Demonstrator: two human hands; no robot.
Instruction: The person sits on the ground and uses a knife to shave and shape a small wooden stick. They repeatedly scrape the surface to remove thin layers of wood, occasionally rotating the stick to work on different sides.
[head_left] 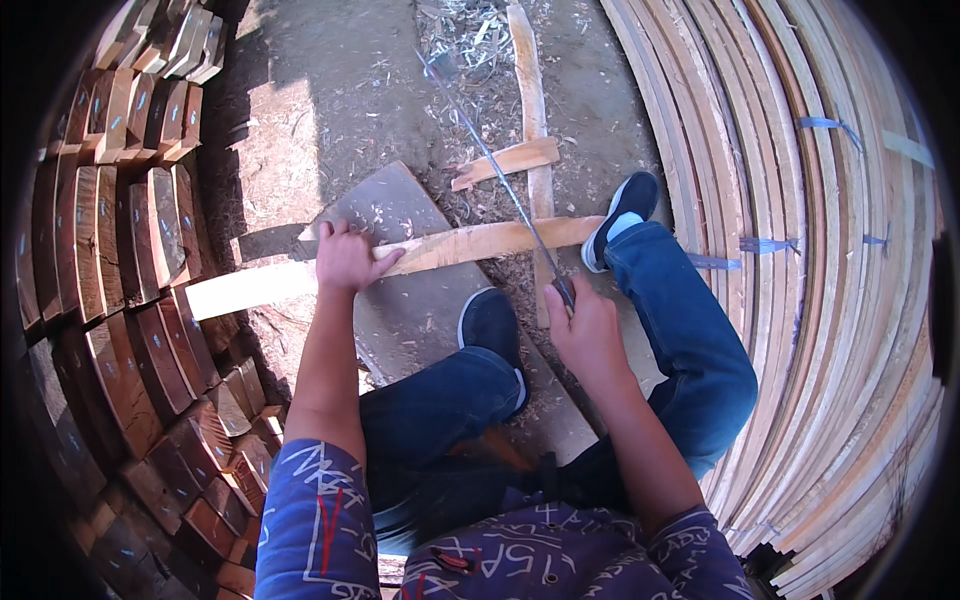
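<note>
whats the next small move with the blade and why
Probably bring the long blade down onto the wooden slat. The right hand holds it raised, tip off the wood, while the left hand and right shoe pin the slat flat.

left hand (345, 258) pressing plank (400, 262), right hand (585, 330) gripping saw (500, 170)

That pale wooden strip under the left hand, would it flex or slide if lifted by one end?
The wooden strip looks long and thin, so it would probably sag. It seems light. Pinned by the left hand and right shoe, it likely slides once released.
</note>
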